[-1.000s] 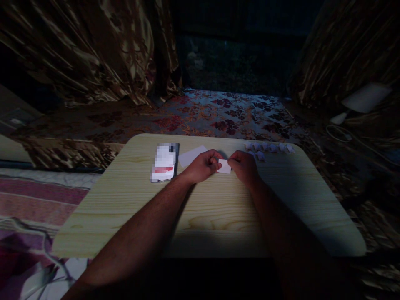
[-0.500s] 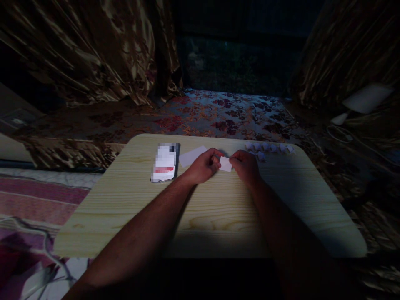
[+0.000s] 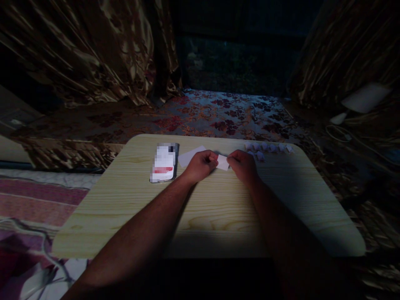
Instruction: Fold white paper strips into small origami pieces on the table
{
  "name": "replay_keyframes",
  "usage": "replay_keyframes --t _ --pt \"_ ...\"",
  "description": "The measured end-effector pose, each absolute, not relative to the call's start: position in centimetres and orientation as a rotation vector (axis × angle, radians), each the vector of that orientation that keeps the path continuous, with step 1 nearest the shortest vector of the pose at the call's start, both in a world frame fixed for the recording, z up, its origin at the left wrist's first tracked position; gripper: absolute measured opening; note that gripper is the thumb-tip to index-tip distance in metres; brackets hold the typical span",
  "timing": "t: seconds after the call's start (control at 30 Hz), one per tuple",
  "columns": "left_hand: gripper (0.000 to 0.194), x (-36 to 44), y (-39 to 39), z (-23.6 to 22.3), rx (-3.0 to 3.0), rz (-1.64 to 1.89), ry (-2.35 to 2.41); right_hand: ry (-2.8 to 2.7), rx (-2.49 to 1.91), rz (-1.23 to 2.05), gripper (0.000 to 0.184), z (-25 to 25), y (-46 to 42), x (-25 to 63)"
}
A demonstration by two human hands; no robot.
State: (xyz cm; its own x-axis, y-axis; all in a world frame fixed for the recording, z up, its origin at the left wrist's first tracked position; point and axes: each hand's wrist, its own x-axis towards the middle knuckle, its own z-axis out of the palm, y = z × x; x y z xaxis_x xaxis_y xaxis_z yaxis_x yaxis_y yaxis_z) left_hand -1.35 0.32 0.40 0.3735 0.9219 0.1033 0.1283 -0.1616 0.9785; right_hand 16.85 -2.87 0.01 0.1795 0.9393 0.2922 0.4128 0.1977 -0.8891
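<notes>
A small white piece of paper (image 3: pixel 223 162) is held between my two hands above the table. My left hand (image 3: pixel 201 166) pinches its left edge with thumb and fingers. At its right edge, my right hand (image 3: pixel 243 166) grips it between thumb and forefinger. Behind my left hand lies a larger white sheet of paper (image 3: pixel 191 157), partly covered by that hand. Several small folded white pieces (image 3: pixel 271 147) sit in rows beyond my right hand; their exact shape is too small to tell.
A phone (image 3: pixel 164 162), its surface blurred out, lies on the wooden table (image 3: pixel 218 216) to the left. A patterned cloth (image 3: pixel 231 112) covers the ledge behind. At right stands a white lamp (image 3: pixel 365 98) with a cable. Striped bedding (image 3: pixel 40 198) lies at left.
My left hand's fingers have closed further over the paper's left edge. The paper has tilted slightly and moved a little left with both hands.
</notes>
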Motion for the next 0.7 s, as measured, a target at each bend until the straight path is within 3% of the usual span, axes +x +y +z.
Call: replay_keyframes --t 0.23,0.7 --pt "0.032 -1.02 -0.29 0.89 1.567 0.904 0.930 -1.395 -1.364 0.602 0.016 0.10 -3.01 16.66" --pt "0.027 -0.68 -0.24 0.98 1.343 1.107 1.014 -1.540 -1.378 0.684 0.012 -0.18 -3.09 16.45"
